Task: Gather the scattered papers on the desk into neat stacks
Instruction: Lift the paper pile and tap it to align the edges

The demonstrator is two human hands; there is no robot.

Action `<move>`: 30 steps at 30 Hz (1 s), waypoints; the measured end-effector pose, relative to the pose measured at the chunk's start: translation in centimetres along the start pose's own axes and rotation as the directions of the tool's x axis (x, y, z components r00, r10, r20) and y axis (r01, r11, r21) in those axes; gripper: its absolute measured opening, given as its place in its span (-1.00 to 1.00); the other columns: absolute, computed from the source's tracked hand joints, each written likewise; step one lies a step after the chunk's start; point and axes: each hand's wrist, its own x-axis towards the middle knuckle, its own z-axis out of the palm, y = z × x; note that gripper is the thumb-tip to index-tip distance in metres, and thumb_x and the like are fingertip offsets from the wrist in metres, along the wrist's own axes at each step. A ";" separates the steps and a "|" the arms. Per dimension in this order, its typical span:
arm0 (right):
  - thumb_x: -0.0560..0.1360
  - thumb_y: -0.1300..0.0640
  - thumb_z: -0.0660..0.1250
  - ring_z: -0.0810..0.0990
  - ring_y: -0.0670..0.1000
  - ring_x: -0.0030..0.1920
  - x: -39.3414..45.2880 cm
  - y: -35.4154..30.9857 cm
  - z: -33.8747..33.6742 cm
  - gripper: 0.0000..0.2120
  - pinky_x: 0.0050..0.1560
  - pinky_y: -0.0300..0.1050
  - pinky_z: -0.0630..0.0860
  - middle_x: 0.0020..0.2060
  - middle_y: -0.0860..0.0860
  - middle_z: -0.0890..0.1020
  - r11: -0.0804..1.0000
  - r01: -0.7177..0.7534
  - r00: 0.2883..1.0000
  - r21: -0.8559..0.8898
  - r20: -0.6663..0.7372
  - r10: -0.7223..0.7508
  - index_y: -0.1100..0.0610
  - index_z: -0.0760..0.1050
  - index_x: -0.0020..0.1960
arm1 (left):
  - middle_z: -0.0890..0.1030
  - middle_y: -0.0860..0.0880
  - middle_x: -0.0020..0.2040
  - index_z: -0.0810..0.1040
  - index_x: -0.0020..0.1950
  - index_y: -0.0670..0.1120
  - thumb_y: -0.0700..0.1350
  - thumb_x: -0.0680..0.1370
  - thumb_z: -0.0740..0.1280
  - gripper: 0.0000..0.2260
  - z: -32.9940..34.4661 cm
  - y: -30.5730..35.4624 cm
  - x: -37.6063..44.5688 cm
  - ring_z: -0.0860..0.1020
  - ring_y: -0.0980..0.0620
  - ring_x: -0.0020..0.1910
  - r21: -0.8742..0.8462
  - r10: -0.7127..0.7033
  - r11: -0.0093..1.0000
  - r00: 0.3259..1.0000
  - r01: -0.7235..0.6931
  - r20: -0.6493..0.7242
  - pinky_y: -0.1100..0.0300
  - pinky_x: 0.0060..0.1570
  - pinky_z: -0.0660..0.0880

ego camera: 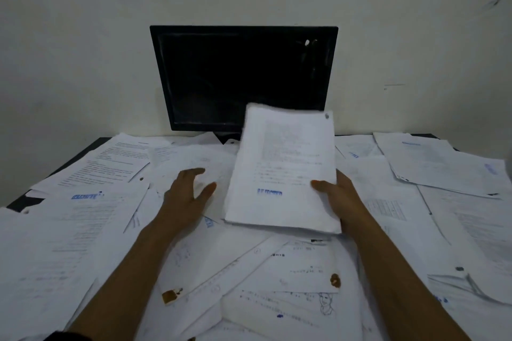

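A thick bundle of white papers (285, 169), printed and stamped in blue near its lower edge, is lifted off the desk in front of the monitor, its far end raised. My right hand (336, 196) grips the bundle's right edge, thumb on top and fingers underneath. To the left of the bundle my left hand (188, 196) hovers with fingers spread, holding nothing, over loose sheets. Scattered papers (91, 219) cover nearly the whole dark desk (20, 201), overlapping at many angles.
A black monitor (243, 77), switched off, stands at the back against a pale wall. More loose sheets (443, 166) lie at the right rear, and some sheets (279, 274) near me carry brown stains at their corners.
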 end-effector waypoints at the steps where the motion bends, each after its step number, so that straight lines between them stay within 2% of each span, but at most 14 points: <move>1: 0.53 0.34 0.30 0.58 -0.07 -0.04 0.1 0.4 -0.3 -0.62 -0.09 -0.21 0.52 0.17 0.08 0.59 0.999 -0.038 0.999 -0.006 -0.010 0.038 0.18 0.45 0.33 | 0.39 -0.02 0.41 0.35 0.43 0.02 0.30 0.53 0.21 -0.44 0.4 -1.2 -0.2 0.38 -0.03 0.37 0.125 0.043 0.991 0.999 -0.045 0.025 -0.07 0.37 0.29; 4: 0.54 0.35 0.29 0.59 -0.06 -0.13 0.1 1.0 -0.5 -0.68 -0.30 -0.28 0.52 0.02 0.05 0.62 0.992 -0.126 0.992 -0.007 -0.018 0.126 0.20 0.47 0.28 | 0.17 0.02 0.56 0.23 0.52 0.09 0.35 0.54 0.08 -0.39 1.1 -2.8 -0.5 0.08 -0.03 0.56 0.309 -0.071 0.951 0.982 0.013 0.177 -0.14 0.50 -0.14; 6: 0.54 0.34 0.28 0.60 -0.03 -0.13 0.0 1.1 -0.3 -0.71 -0.32 -0.25 0.53 -0.05 0.00 0.62 0.987 -0.160 0.987 0.016 -0.025 0.161 0.18 0.48 0.25 | 0.14 0.05 0.57 0.19 0.54 0.10 0.35 0.54 0.02 -0.38 1.4 -2.7 -0.6 0.02 -0.01 0.57 0.371 -0.132 0.928 0.967 0.044 0.216 -0.12 0.49 -0.23; 8: 0.54 0.33 0.27 0.61 0.00 -0.09 0.1 1.2 -0.3 -0.71 -0.27 -0.18 0.52 -0.03 0.01 0.62 0.986 -0.166 0.985 0.026 -0.040 0.167 0.17 0.47 0.25 | 0.25 0.05 0.53 0.26 0.52 0.10 0.34 0.56 0.01 -0.41 1.3 -2.3 -0.7 0.14 -0.05 0.53 0.413 -0.104 0.911 0.973 0.011 0.205 -0.14 0.50 -0.13; 9: 0.54 0.33 0.27 0.61 0.01 -0.07 0.1 1.2 -0.3 -0.71 -0.25 -0.16 0.52 -0.03 0.00 0.62 0.986 -0.165 0.985 0.026 -0.039 0.166 0.16 0.47 0.25 | 0.36 0.04 0.46 0.34 0.47 0.09 0.33 0.56 0.03 -0.43 1.1 -2.1 -0.8 0.26 -0.07 0.45 0.397 -0.061 0.918 0.983 -0.013 0.173 -0.13 0.48 0.01; 11: 0.54 0.32 0.27 0.62 0.03 -0.04 0.2 1.3 -0.2 -0.70 -0.21 -0.13 0.53 -0.02 -0.02 0.63 0.987 -0.163 0.986 0.014 -0.029 0.163 0.14 0.47 0.26 | 0.55 0.02 0.24 0.49 0.34 0.03 0.26 0.57 0.13 -0.53 0.7 -1.7 -1.0 0.46 -0.06 0.23 0.263 0.020 0.964 0.999 -0.031 0.045 -0.02 0.30 0.33; 12: 0.54 0.32 0.27 0.62 0.03 -0.03 0.1 1.2 -0.2 -0.69 -0.20 -0.13 0.53 -0.02 -0.03 0.63 0.987 -0.158 0.987 0.010 -0.026 0.158 0.14 0.47 0.26 | 0.57 0.01 0.17 0.50 0.31 0.00 0.20 0.58 0.20 -0.59 0.7 -1.5 -1.0 0.49 -0.07 0.17 0.207 0.035 0.978 0.999 -0.027 -0.036 0.02 0.20 0.40; 13: 0.54 0.32 0.27 0.63 0.02 -0.03 0.1 1.3 -0.1 -0.69 -0.20 -0.13 0.53 -0.02 -0.04 0.64 0.989 -0.150 0.988 0.006 -0.022 0.150 0.13 0.48 0.25 | 0.55 -0.03 0.17 0.49 0.31 -0.02 0.17 0.57 0.25 -0.60 0.8 -1.4 -1.0 0.48 -0.10 0.18 0.220 0.027 0.975 0.994 -0.003 -0.105 0.00 0.17 0.40; 15: 0.54 0.32 0.28 0.63 -0.02 -0.03 0.1 1.1 -0.1 -0.69 -0.19 -0.16 0.53 -0.03 -0.08 0.64 0.993 -0.114 0.993 -0.009 -0.018 0.114 0.09 0.49 0.24 | 0.41 -0.12 0.36 0.36 0.44 -0.04 0.24 0.54 0.26 -0.44 0.8 -1.7 -0.8 0.34 -0.18 0.34 0.406 -0.079 0.904 0.986 0.132 -0.144 -0.13 0.31 0.24; 17: 0.53 0.31 0.31 0.63 -0.05 -0.04 0.1 0.9 -0.1 -0.69 -0.18 -0.20 0.53 -0.02 -0.09 0.64 0.997 -0.074 0.997 -0.025 0.001 0.074 0.06 0.50 0.23 | 0.14 -0.13 0.55 0.12 0.56 -0.01 0.41 0.50 0.10 -0.24 0.6 -2.1 -0.6 0.07 -0.18 0.52 0.577 -0.306 0.771 0.951 0.269 -0.035 -0.27 0.43 -0.11; 19: 0.52 0.28 0.34 0.64 -0.11 -0.08 0.0 0.7 -0.4 -0.72 -0.23 -0.28 0.54 -0.03 -0.10 0.65 0.997 -0.040 0.998 -0.072 0.037 0.043 0.07 0.52 0.21 | -0.03 -0.07 0.60 -0.02 0.60 0.02 0.50 0.45 -0.05 -0.15 0.5 -2.4 -0.4 -0.11 -0.16 0.57 0.648 -0.411 0.709 0.910 0.278 0.059 -0.33 0.38 -0.33; 23: 0.50 0.23 0.39 0.68 -0.20 -0.24 0.0 0.5 -0.4 -0.81 -0.30 -0.38 0.54 -0.10 -0.12 0.67 0.986 -0.002 0.992 -0.169 0.120 0.022 0.10 0.58 0.11 | -0.06 0.02 0.61 -0.01 0.59 0.12 0.54 0.41 -0.02 -0.14 -0.2 -2.3 -0.4 -0.15 -0.13 0.57 0.652 -0.380 0.733 0.912 0.195 0.154 -0.31 0.36 -0.39; 27: 0.52 0.14 0.38 0.67 -0.18 -0.10 -0.3 0.9 0.2 -0.85 -0.13 -0.29 0.54 -0.02 -0.16 0.67 0.953 0.064 0.983 -0.297 0.182 -0.010 -0.05 0.60 0.06 | -0.05 0.13 0.60 0.06 0.55 0.27 0.49 0.43 0.10 -0.27 -1.0 -2.4 -0.8 -0.17 -0.05 0.57 0.560 -0.319 0.819 0.909 0.122 0.268 -0.23 0.40 -0.39; 30: 0.54 0.12 0.37 0.60 -0.17 0.05 -0.4 1.1 0.6 -0.77 0.06 -0.19 0.50 0.07 -0.20 0.63 0.936 0.111 0.978 -0.334 0.206 -0.042 -0.06 0.56 0.18 | 0.03 0.20 0.58 0.22 0.44 0.36 0.38 0.49 0.22 -0.47 -1.3 -2.6 -1.1 -0.15 0.08 0.57 0.422 -0.238 0.902 0.915 0.085 0.324 -0.10 0.43 -0.40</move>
